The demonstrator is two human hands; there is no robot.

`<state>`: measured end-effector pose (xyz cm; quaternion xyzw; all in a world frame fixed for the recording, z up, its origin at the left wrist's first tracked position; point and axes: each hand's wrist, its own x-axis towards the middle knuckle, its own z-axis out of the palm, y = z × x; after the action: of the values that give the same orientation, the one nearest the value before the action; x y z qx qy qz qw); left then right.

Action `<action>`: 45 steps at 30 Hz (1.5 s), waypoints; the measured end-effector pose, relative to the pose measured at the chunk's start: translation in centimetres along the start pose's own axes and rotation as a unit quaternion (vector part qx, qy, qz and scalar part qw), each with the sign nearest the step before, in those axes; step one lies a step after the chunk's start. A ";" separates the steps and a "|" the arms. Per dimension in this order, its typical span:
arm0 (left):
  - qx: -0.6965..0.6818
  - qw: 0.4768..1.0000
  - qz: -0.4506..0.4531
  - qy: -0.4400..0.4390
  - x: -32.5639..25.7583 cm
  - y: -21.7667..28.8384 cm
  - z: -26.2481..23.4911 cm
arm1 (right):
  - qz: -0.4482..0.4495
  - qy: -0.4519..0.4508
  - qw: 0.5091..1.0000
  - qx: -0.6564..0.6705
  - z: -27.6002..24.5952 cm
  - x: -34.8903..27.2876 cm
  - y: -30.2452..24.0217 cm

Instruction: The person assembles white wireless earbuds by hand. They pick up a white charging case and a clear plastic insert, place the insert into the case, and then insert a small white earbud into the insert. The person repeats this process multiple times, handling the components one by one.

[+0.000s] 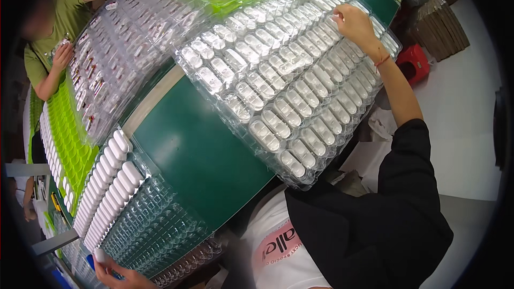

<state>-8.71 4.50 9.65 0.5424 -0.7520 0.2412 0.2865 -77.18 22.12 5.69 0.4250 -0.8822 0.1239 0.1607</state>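
At the lower left, my left hand (119, 275) has its fingers closed on a white oval plastic casing (100, 255), beside a clear tray (160, 203) partly lined with rows of white oval casings (115, 155). My right hand (354, 24) reaches over the far right part of a wide clear blister tray (235, 115). Its fingertips are pinched together, and a whitish bit shows at them, too small to name. Many pockets of this tray hold pale oval shells (289, 163) with open hollows facing up.
A green conveyor belt (198, 144) runs between the trays. Across it, a person in a green shirt (75, 5) works beside another clear tray (134, 27) of small parts. Bright green trays (67, 112) lie at left. A red stool (412, 64) and stacked cardboard (439, 27) stand at right.
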 end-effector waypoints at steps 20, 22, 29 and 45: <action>-0.758 0.521 -0.340 -0.195 -4.5 22.0 -0.7 | -0.124 -0.410 0.612 0.665 -3.1 -5.2 -25.7; -0.774 0.500 -0.340 -0.190 -4.7 21.7 0.1 | -0.143 -0.431 0.598 0.660 -3.0 -6.4 -27.4; -0.789 0.459 -0.362 -0.191 -4.9 21.9 1.3 | -0.236 -0.379 0.668 0.595 -2.5 -8.5 -29.3; -0.790 0.456 -0.355 -0.202 -4.9 22.1 2.1 | -0.357 -0.259 0.691 0.572 -1.8 -9.3 -29.3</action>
<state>-28.95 12.96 3.60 0.3370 -0.3990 -0.6955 0.4935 -48.21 11.54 6.14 0.7324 -0.4291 0.4233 -0.3166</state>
